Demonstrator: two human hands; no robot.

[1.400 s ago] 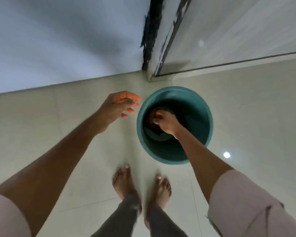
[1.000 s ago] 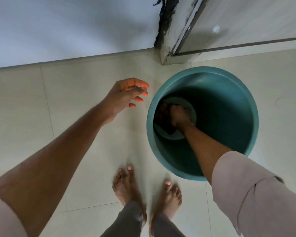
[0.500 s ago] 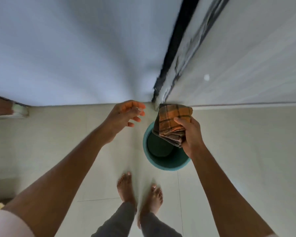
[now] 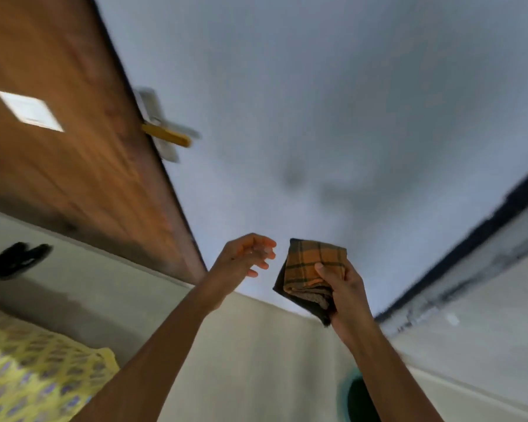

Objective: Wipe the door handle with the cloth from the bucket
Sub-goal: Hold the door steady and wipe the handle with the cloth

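A folded orange-and-brown plaid cloth point(image 4: 313, 269) is held up in front of the grey wall by my right hand point(image 4: 345, 287), which grips its lower right corner. My left hand point(image 4: 244, 257) hovers just left of the cloth with fingers apart and curled, holding nothing. The brass-coloured door handle point(image 4: 166, 135) sticks out from the edge of a brown wooden door point(image 4: 73, 147) at the upper left, blurred, well above and left of both hands. Only a sliver of the teal bucket point(image 4: 343, 394) shows at the bottom, behind my right forearm.
A yellow patterned fabric point(image 4: 28, 370) lies at the lower left. A dark object point(image 4: 13, 260) sits on the pale floor by the door's foot. A white door frame point(image 4: 476, 269) with a dark edge runs along the right.
The view has swung up from the floor and bucket toward the wall and door. My right hand took the cloth out of the bucket and raised it; my left hand stayed beside it.
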